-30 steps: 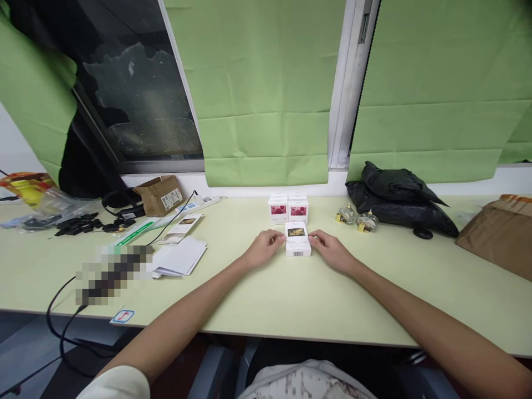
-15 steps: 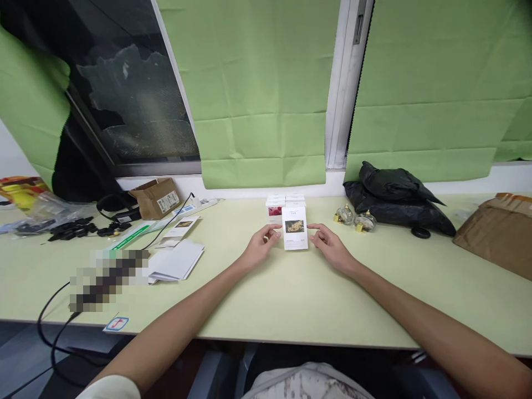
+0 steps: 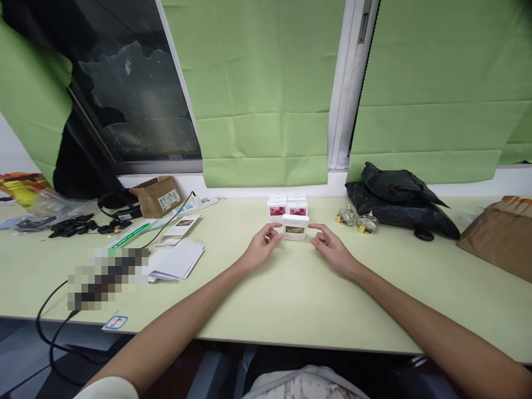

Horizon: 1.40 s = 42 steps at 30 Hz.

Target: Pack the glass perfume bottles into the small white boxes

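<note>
A small white box with a yellow flower picture [image 3: 295, 228] stands on the pale green table [image 3: 291, 299], just in front of two stacks of white boxes with pink pictures [image 3: 287, 208]. My left hand [image 3: 261, 247] is at its left side, loosely curled, with the fingertips right beside the box. To the right of the box is my right hand [image 3: 329, 245], index finger stretched toward it, with a small gap between them. Neither hand grips the box.
Two small glass bottles with gold caps [image 3: 356, 219] and a black plastic bag [image 3: 399, 199] lie to the right, with a brown parcel [image 3: 496, 235] at the far right. On the left are white papers [image 3: 177, 259], a cardboard box [image 3: 158, 195], black cables and clips [image 3: 75, 226].
The flower box lay flat between my hands, was tipped up on end, and now stands lower and closer to the pink boxes. My fingers have come off its sides.
</note>
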Each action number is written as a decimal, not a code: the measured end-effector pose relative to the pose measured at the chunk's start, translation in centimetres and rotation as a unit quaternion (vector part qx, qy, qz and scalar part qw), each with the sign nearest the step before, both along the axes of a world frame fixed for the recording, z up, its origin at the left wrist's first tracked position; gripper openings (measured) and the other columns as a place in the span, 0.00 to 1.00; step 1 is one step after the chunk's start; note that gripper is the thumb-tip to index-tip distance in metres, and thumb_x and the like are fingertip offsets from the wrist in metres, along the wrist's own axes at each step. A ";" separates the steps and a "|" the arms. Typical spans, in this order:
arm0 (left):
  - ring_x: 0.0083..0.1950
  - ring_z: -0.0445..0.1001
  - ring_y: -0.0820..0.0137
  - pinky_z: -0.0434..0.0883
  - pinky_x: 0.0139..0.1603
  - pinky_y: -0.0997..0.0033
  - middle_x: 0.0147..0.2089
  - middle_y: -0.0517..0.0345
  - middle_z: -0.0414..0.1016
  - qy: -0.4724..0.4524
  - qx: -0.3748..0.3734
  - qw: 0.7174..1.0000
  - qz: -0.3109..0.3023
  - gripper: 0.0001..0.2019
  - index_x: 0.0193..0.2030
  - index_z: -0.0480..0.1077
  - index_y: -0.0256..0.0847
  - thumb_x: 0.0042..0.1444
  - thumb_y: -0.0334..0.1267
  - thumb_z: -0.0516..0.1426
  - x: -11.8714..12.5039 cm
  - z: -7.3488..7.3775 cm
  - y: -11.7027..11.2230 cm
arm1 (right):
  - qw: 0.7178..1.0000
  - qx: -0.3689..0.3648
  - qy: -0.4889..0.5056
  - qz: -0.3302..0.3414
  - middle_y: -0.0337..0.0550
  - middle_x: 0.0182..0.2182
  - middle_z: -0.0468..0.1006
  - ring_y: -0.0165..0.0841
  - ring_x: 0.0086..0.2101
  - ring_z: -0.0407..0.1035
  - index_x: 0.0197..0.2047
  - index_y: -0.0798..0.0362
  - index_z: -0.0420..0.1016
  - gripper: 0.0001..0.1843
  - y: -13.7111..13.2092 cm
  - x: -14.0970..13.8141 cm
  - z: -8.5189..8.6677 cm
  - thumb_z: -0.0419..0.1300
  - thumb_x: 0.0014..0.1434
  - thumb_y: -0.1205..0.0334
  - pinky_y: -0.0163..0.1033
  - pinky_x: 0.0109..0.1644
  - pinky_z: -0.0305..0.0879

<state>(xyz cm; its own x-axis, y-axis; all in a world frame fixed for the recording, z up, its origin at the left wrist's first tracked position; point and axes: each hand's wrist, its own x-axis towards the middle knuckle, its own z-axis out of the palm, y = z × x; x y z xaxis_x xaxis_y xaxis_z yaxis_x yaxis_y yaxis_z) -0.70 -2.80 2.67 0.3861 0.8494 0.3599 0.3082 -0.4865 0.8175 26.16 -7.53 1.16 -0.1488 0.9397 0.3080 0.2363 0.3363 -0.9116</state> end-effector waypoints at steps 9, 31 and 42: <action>0.44 0.71 0.69 0.69 0.46 0.69 0.44 0.58 0.72 -0.020 0.012 0.999 0.025 0.20 0.62 0.71 0.47 0.70 0.54 0.55 -0.1 0.0 0.0 | 0.999 -0.010 0.023 0.029 0.32 0.28 0.59 0.31 0.30 0.56 0.67 0.46 0.66 0.30 -0.1 -0.2 0.1 0.61 0.68 0.42 0.37 0.33 0.54; 0.55 0.76 0.63 0.75 0.51 0.63 0.57 0.51 0.77 -0.045 0.059 0.992 0.106 0.22 0.63 0.67 0.45 0.65 0.47 0.61 -1.6 -0.4 3.8 | 0.997 -0.026 -0.043 0.058 0.36 0.36 0.67 0.32 0.35 0.63 0.72 0.40 0.63 0.31 0.5 -0.2 -0.9 0.59 0.70 0.46 0.40 0.41 0.62; 0.56 0.76 0.62 0.76 0.52 0.62 0.58 0.50 0.77 -0.020 0.017 0.995 0.095 0.23 0.64 0.67 0.47 0.65 0.48 0.60 -3.2 -1.2 5.2 | 0.997 -0.030 -0.056 0.045 0.37 0.36 0.68 0.33 0.33 0.63 0.73 0.40 0.62 0.32 0.5 0.0 -1.2 0.59 0.69 0.44 0.39 0.40 0.63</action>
<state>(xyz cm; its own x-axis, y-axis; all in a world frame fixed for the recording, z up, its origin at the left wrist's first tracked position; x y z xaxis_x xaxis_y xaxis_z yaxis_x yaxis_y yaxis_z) -3.86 2.44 1.44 0.2052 0.8930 0.4007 0.3647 -0.4496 0.8154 26.13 -7.00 0.00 -0.2639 0.9371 0.2283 0.3093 0.3064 -0.9002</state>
